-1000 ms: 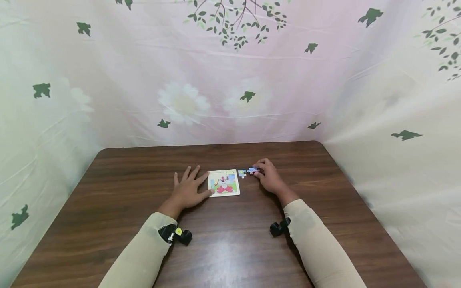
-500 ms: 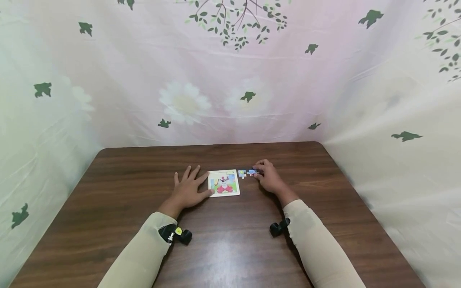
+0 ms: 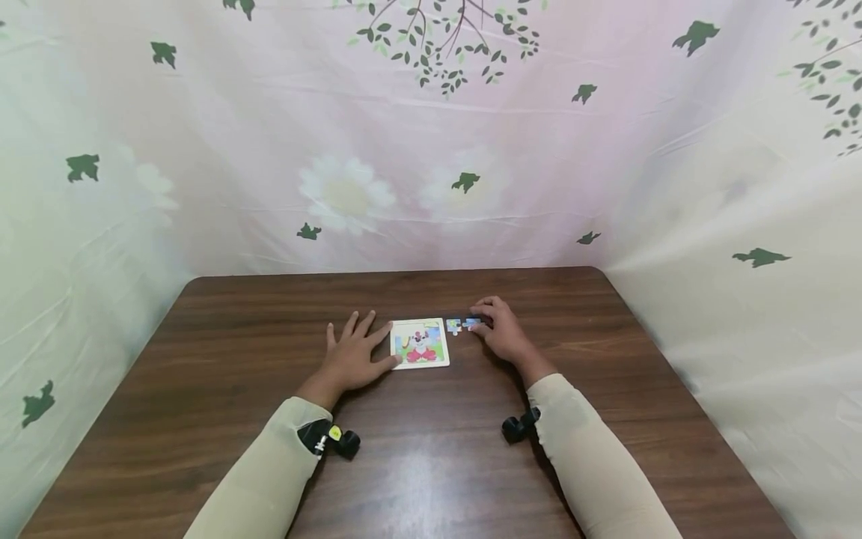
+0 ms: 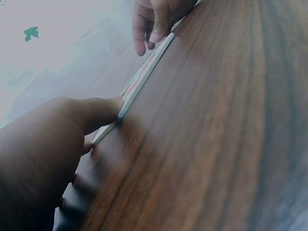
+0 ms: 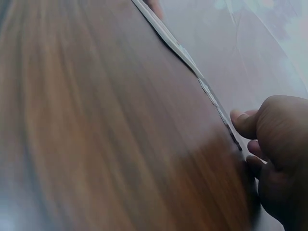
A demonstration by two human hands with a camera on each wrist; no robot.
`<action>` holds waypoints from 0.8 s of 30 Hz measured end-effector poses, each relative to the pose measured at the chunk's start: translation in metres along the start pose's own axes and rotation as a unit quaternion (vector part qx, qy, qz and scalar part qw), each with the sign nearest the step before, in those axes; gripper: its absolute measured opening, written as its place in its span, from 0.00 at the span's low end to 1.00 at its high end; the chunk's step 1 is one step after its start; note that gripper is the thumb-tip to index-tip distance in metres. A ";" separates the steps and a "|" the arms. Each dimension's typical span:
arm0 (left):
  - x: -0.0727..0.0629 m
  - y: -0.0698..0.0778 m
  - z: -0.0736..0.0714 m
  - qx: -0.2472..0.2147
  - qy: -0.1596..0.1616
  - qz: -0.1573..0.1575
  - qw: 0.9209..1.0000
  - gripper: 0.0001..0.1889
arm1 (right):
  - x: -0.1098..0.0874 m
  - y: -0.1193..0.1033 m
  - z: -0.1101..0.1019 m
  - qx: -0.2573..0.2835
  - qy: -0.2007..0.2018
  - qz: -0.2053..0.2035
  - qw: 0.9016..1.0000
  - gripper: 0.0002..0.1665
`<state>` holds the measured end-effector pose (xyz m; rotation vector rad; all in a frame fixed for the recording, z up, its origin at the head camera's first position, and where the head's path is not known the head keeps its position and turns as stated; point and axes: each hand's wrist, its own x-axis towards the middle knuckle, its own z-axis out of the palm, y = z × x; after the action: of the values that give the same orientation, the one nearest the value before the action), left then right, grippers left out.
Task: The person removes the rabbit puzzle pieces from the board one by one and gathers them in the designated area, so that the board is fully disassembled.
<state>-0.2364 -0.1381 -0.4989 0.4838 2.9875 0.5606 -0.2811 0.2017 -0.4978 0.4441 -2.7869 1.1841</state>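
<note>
A small framed jigsaw puzzle (image 3: 420, 343) with a cartoon animal in red lies flat on the table. My left hand (image 3: 352, 357) is spread at its left side, the thumb and index finger touching the edge; the left wrist view shows that thumb (image 4: 107, 110) on the frame. Just right of the puzzle lies a loose jigsaw piece (image 3: 454, 326). A second, bluish jigsaw piece (image 3: 471, 323) lies beside it, between the thumb and fingers of my right hand (image 3: 501, 329). In the right wrist view the right thumb (image 5: 245, 124) is close along that piece's edge.
The brown wooden table (image 3: 417, 464) reaches back to a pale hanging cloth (image 3: 404, 135) printed with leaves, birds and flowers. Cloth hangs on both sides too. A small black camera (image 3: 518, 427) is strapped at the right wrist, another black camera (image 3: 346, 443) at the left.
The bluish piece has turned slightly and come down flat in line with the other loose piece. My right hand has shifted a little to the left. The left hand stays on the puzzle.
</note>
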 end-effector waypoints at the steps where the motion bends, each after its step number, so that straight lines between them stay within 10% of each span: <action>1: 0.000 0.000 0.000 0.000 0.001 0.000 1.000 0.44 | 0.001 -0.001 0.001 -0.002 0.008 -0.007 1.000 0.20; 11: 0.000 0.001 -0.001 -0.005 -0.001 0.003 1.000 0.44 | 0.010 -0.017 0.021 0.002 0.031 -0.035 0.999 0.15; 24: 0.001 0.001 0.000 -0.005 -0.002 -0.002 1.000 0.45 | 0.011 -0.037 0.038 -0.020 -0.038 -0.070 0.997 0.13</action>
<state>-0.2368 -0.1368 -0.4984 0.4778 2.9787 0.5734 -0.2795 0.1476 -0.4968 0.6821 -2.7832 1.1007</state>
